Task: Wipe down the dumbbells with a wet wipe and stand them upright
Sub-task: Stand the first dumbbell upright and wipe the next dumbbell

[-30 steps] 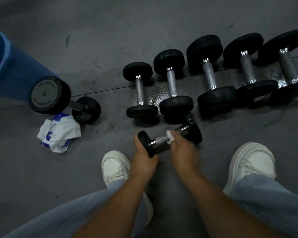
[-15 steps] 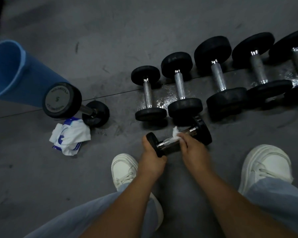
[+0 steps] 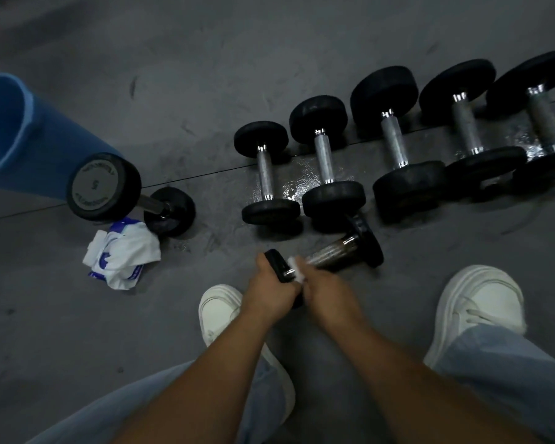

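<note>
A small black dumbbell (image 3: 337, 251) with a chrome handle lies tilted in front of my feet. My left hand (image 3: 269, 288) grips its near weight head. My right hand (image 3: 326, 290) pinches a white wet wipe (image 3: 297, 267) around the near end of the handle, close to the left hand. One dumbbell (image 3: 106, 187) stands upright at the left. Several more dumbbells (image 3: 326, 161) lie in a row on the floor behind the held one.
A crumpled white and blue wipe packet (image 3: 122, 253) lies on the floor beside the upright dumbbell. A blue rolled mat (image 3: 23, 136) sits at the far left. My two white shoes (image 3: 220, 310) (image 3: 481, 302) flank my arms on the grey floor.
My right hand has slid the wipe along the handle from its middle toward the near end, by my left hand. The view has shifted slightly.
</note>
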